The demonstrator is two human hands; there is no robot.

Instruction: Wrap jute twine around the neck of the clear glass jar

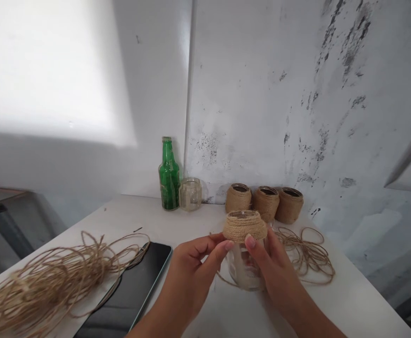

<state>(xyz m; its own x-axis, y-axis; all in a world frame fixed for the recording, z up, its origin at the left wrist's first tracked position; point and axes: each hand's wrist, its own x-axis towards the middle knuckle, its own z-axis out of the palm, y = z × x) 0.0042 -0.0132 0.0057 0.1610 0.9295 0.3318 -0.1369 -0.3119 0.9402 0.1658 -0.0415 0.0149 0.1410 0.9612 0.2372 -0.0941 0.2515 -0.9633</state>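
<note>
A clear glass jar (240,267) stands at the front middle of the white table, its neck and shoulder wrapped in rows of jute twine (244,227). My left hand (198,263) is closed at the jar's left side, thumb and fingertips pressed along the lower edge of the wrapping. From the right, my right hand (275,263) grips the jar, its thumb on the front just under the twine and its fingers round the far side. A loose strand curves out below my left fingers. The jar's lower part is bare glass.
At the back stand a green bottle (169,178), a bare glass jar (191,195) and three twine-covered jars (267,203). A large twine bundle (57,281) lies left, partly over a dark tablet-like device (135,286). More loose twine (311,256) lies right. A stained wall (254,94) backs the table.
</note>
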